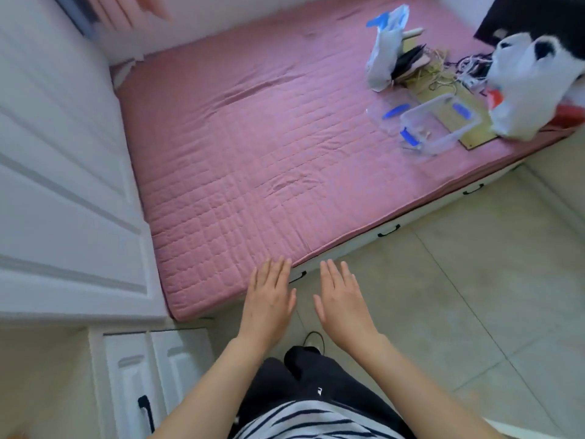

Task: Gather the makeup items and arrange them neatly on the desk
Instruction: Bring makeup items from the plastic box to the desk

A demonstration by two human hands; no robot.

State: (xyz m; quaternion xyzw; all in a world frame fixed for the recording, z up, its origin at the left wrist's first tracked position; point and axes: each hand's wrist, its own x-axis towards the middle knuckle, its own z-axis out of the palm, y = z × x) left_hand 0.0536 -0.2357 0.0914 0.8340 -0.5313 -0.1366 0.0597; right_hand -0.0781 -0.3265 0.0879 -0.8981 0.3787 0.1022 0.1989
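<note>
Both hands are held out flat, palms down, in front of the body, with fingers straight and close together and nothing held in either. The left hand [269, 296] is seen over the near edge of the bed [237, 160], and the right hand [343, 299] just beside it over the tiled floor [474, 296]. The two hands are apart, not touching.

The bed is covered with a pink quilted cover. At its far right corner a cluster of things is gathered: a clear plastic box [438, 126] with blue clips, its clear lid [387, 114] lying just beside it to the left, a flat brown board [471, 122] under the box, a small white and blue bag [384, 49] standing upright, a tangle of cords [443, 71], and a large white plastic bag [531, 87] at the right edge. Whether makeup items lie among these cannot be told, as the contents are too small and blurred.

White cupboard doors [63, 185] are seen on the left, with a black handle low down. Black trousers [316, 381] and a striped top [316, 423] are visible at the bottom. A small white mark is seen on the trousers, but it cannot be read. No other writing can be made out.
</note>
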